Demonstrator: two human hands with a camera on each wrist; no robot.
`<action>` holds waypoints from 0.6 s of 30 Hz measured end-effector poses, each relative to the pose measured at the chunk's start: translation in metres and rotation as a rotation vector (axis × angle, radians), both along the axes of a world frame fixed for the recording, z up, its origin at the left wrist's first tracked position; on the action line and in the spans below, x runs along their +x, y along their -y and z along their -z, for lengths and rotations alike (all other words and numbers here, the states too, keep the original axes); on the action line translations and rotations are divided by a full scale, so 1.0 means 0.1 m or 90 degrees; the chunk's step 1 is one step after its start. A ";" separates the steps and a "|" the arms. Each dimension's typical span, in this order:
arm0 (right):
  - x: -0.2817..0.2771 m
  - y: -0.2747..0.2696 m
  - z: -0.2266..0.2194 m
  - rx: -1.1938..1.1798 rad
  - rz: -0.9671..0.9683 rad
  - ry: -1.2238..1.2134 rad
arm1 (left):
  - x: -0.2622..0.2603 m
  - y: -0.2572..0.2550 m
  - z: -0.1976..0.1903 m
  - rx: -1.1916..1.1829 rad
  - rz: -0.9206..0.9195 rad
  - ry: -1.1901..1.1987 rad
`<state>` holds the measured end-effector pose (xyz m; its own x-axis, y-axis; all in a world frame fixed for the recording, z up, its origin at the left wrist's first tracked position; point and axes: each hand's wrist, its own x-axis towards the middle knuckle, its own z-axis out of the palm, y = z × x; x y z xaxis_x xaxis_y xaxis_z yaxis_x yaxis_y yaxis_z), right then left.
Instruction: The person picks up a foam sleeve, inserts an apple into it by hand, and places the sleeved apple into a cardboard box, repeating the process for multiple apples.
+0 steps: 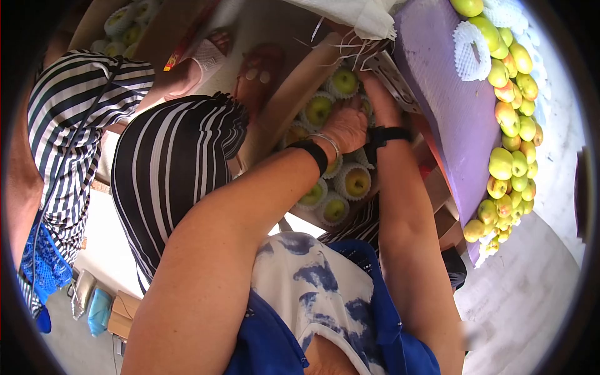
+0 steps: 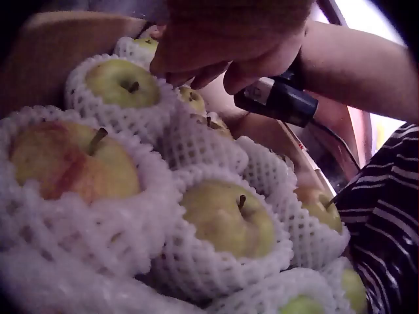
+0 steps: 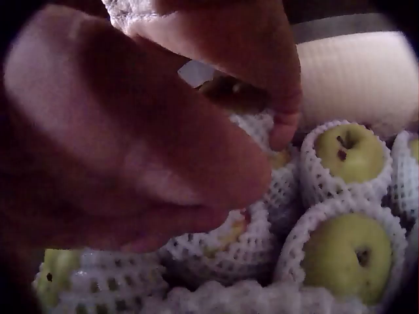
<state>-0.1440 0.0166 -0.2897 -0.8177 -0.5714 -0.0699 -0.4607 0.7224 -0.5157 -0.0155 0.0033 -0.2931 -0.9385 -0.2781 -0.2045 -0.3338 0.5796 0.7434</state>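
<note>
Apples in white foam nets fill a cardboard box, among them a netted apple [image 1: 357,182] below the hands. My left hand [image 1: 347,128] is over the netted apples with its fingers bent downward. Beside it, my right hand [image 1: 373,84] reaches in at the box's far right, partly hidden. The left wrist view shows a hand [image 2: 239,39] above a reddish apple [image 2: 75,160] and a yellow-green apple [image 2: 229,216]. In the right wrist view, overlapping hands [image 3: 131,124] cover part of a netted apple [image 3: 232,239]; what the fingertips hold is hidden.
Loose yellow-green apples [image 1: 500,164] and an empty foam net [image 1: 472,51] lie along a purple padded surface [image 1: 450,106] on the right. A person in striped clothing [image 1: 69,112] is at the left. More netted apples [image 1: 119,22] stand at the upper left; bags [image 1: 99,310] lie lower left.
</note>
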 end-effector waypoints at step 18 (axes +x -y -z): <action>-0.19 -0.23 0.33 -0.133 -0.009 0.169 | 0.01 0.14 -0.21 0.043 0.049 0.032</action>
